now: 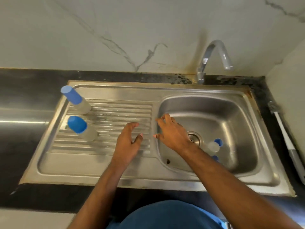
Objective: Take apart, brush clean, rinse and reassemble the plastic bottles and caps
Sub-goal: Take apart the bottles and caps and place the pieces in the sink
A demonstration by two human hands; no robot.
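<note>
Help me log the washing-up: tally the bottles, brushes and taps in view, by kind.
Capped bottles standing on the drainboard: 2
Bottles lying in the sink basin: 1
Brushes on the counter: 1
Taps: 1
Total: 5

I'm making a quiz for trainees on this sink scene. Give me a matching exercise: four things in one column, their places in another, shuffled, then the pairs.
Things:
1. bottle brush
2. two capped bottles
3. faucet
4. loose bottle and blue caps

Places:
A. in the sink basin, by the drain
B. on the dark counter right of the sink
C. upright on the ribbed drainboard
D. behind the basin, at the wall

Pairs: 1-B, 2-C, 3-D, 4-A
</note>
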